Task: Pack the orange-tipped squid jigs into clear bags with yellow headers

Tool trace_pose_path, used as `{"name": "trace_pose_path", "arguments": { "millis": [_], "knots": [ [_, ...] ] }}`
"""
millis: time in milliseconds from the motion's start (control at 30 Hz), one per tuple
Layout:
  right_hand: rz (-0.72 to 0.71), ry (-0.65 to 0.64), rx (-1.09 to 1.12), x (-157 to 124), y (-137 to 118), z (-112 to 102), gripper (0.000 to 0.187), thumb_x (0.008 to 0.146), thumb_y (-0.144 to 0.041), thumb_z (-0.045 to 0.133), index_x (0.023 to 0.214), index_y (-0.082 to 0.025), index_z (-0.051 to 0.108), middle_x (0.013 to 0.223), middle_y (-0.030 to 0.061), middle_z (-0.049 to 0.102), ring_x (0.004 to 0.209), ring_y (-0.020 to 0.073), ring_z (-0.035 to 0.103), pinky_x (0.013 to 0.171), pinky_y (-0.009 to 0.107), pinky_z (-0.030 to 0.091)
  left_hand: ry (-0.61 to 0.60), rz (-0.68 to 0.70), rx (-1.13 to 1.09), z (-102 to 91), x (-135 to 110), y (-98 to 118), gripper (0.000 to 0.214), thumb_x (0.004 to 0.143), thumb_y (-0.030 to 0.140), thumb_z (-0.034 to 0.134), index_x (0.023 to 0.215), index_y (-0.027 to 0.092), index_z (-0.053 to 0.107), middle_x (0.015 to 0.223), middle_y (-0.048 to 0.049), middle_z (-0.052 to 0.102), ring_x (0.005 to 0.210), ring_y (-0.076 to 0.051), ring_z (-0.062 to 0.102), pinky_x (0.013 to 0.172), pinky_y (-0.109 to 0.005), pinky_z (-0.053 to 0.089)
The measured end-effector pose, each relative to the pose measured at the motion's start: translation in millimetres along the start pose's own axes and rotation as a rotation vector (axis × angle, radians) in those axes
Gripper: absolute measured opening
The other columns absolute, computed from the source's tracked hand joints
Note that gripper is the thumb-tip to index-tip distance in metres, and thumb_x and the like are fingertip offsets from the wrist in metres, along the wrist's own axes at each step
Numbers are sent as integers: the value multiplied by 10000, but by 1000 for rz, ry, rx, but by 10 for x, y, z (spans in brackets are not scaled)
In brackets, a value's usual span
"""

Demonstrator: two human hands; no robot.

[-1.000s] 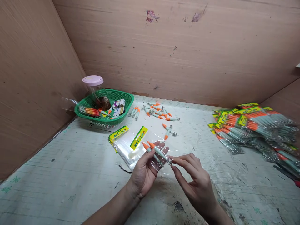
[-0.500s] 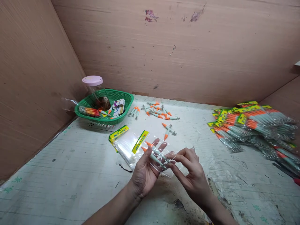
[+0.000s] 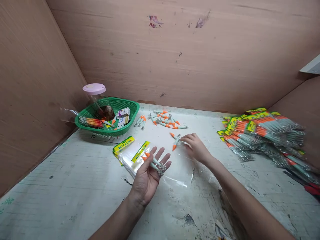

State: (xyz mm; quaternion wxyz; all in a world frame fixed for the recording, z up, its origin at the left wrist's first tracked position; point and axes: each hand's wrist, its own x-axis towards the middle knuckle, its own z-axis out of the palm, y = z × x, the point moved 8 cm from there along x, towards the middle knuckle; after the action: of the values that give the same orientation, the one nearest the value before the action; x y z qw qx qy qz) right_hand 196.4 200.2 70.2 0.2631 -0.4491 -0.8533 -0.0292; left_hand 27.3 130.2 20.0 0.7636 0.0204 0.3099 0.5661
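Note:
My left hand (image 3: 147, 175) lies palm up with its fingers spread, the thumb pressing a clear bag with a yellow header (image 3: 140, 152) against the palm. Two orange-tipped pale lures (image 3: 153, 162) rest on the palm inside the bag. My right hand (image 3: 197, 146) is stretched forward over the table, and its curled fingertips pinch the hook end of a pair of loose lures (image 3: 175, 140) lying there.
A green basket (image 3: 110, 131) with a pink-lidded jar (image 3: 94, 89) stands at the back left. Empty headed bags (image 3: 123, 144) lie beside my left hand. More loose lures (image 3: 163, 120) lie at the back. Several packed bags (image 3: 262, 133) are piled on the right. Wooden walls enclose the table.
My right hand has left the bag and reached forward to the loose lures. My left hand has opened its fingers and stays with the bag and lures on its palm.

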Motion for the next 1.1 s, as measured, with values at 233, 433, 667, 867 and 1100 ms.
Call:
{"name": "trace_pose_path", "arguments": {
  "millis": [233,433,667,867,1100],
  "knots": [
    [-193,-168,-122,253,-262,402,161,840,-68,528,781,-177,631,912,97,630,904,230,491,773,366,408,28,0,-39,-23,27,135,372,864,154,488,1232,110,471,1120,-153,655,917,-226,676,688,-278,584],
    [-165,-184,-79,-83,-730,492,212,903,-130,442,779,-161,611,707,70,587,743,207,486,628,316,381,20,79,-92,-8,67,361,316,882,126,424,1186,91,502,1034,-131,685,912,-216,678,676,-268,588],
    [-9,-138,136,-297,-577,106,173,910,-151,436,1028,-180,560,837,72,616,794,196,534,676,335,469,92,170,-52,-75,105,465,296,867,104,442,1155,78,504,992,-163,691,869,-226,691,666,-272,588],
    [-1,-190,271,-467,-606,-46,85,830,-145,537,898,-194,545,843,54,556,774,173,551,629,292,497,60,183,-49,-87,141,455,239,865,108,468,1098,92,521,992,-166,693,883,-242,688,691,-297,592],
    [-64,-239,318,-416,-669,177,393,770,28,430,1059,-201,568,958,73,581,898,191,555,725,323,509,64,170,-37,-108,155,453,162,871,91,457,1014,80,532,962,-174,698,871,-236,691,679,-274,588]
  ]
}}
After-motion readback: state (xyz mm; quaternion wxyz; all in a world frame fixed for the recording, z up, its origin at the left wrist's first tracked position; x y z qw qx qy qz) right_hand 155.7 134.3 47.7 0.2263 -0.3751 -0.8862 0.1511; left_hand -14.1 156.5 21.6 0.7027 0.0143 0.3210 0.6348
